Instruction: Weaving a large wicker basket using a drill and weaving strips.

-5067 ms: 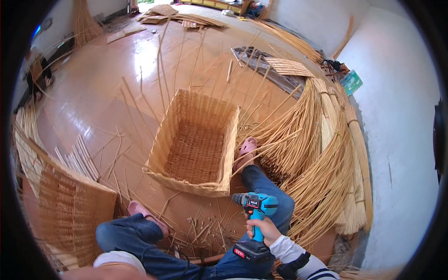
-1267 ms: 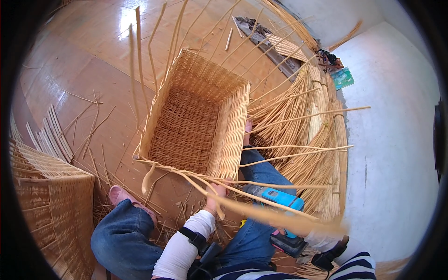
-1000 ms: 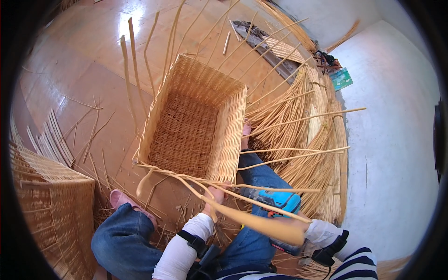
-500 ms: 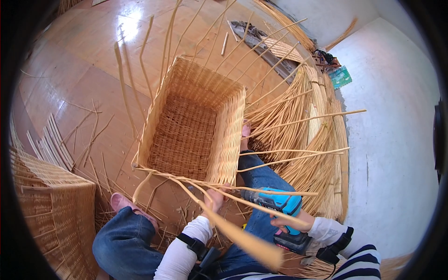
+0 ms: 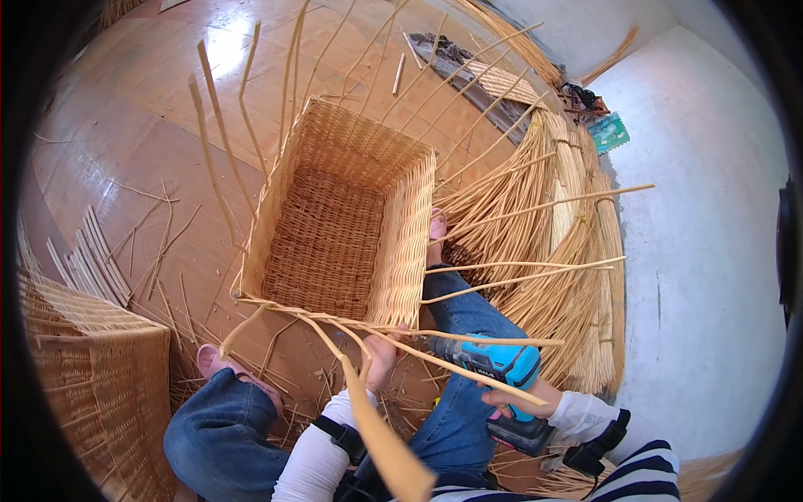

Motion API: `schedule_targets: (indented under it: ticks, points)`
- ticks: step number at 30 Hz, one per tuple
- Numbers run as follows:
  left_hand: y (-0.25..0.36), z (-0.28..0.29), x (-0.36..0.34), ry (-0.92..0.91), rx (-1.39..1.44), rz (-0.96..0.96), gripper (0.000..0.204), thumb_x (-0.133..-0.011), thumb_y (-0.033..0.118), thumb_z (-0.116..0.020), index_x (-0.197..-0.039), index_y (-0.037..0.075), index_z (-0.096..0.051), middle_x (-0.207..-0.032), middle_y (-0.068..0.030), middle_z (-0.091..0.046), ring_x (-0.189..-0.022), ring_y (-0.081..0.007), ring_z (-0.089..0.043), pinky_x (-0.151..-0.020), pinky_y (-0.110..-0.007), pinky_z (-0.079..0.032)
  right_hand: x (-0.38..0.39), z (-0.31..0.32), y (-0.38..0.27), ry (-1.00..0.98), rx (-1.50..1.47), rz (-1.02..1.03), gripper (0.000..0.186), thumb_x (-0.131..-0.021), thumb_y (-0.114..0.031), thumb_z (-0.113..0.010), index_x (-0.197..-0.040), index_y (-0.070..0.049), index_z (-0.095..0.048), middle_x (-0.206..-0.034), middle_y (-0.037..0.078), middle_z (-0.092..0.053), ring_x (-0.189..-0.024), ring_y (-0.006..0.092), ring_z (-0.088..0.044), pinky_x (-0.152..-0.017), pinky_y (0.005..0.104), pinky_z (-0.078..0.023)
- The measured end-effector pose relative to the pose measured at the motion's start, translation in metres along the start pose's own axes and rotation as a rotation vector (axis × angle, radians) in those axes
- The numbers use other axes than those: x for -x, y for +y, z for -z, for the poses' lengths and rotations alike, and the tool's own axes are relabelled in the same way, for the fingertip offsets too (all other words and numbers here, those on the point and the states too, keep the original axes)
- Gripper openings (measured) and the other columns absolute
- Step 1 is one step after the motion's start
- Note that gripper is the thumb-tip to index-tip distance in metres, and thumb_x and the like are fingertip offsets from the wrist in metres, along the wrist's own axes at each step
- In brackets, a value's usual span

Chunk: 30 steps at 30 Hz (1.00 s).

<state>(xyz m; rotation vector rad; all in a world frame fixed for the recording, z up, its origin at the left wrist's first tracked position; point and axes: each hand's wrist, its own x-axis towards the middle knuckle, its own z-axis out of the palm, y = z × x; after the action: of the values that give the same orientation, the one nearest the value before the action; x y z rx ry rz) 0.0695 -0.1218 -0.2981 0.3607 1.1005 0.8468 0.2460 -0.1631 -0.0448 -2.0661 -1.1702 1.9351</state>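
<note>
An open rectangular wicker basket stands before me, long loose stakes fanning out from its rim. My left hand is closed on its rim at the near right corner, under bent stakes, its fingertips partly hidden. My right hand grips a blue cordless drill, whose front points at that corner; the tip is partly hidden by stakes. A thick pale stake hangs toward me across my left forearm.
A second woven piece stands at lower left beside pale rods. Large bundles of canes lie along the white wall on the right. Dark sheeting with a woven panel lies farther back. Offcuts and sticks litter the floor.
Since five seconds ago my left hand has come to the rim and the drill has moved right, toward the corner. Over the last second the basket shifted slightly left and the thick stake swung left.
</note>
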Motion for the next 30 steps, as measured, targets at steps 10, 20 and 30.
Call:
schedule_targets:
  ticks: [10,20,30]
  points:
    - [0.013,-0.005,0.012,0.063,0.061,0.014,0.027,-0.088,0.029,-0.071,-0.07,0.012,-0.06,-0.054,0.0036,-0.049,-0.043,-0.0075,-0.043,-0.04,-0.024,-0.029,0.002,0.001,-0.002,-0.032,-0.091,0.04,0.031,-0.087,-0.01,-0.072,-0.112,0.001,-0.058,-0.066,0.003,-0.058,-0.052,0.0099,-0.054,-0.047,0.0258,-0.042]
    - [-0.004,0.0,0.001,0.024,-0.025,-0.12,0.024,-0.09,0.028,-0.068,-0.073,0.011,-0.061,-0.054,0.0043,-0.047,-0.042,-0.0072,-0.039,-0.039,-0.025,-0.025,-0.003,0.008,-0.015,-0.052,-0.156,-0.074,0.026,-0.087,-0.006,-0.068,-0.109,0.003,-0.058,-0.067,0.004,-0.059,-0.05,0.0113,-0.053,-0.048,0.0268,-0.045]
    - [0.015,-0.006,0.012,-0.001,0.115,0.046,0.025,-0.091,0.024,-0.066,-0.07,0.011,-0.059,-0.053,0.0046,-0.044,-0.041,-0.0069,-0.035,-0.039,-0.025,-0.022,-0.006,0.019,-0.028,-0.105,-0.189,-0.154,0.02,-0.088,-0.007,-0.066,-0.105,0.0,-0.058,-0.066,0.004,-0.056,-0.052,0.0112,-0.052,-0.047,0.0264,-0.043]
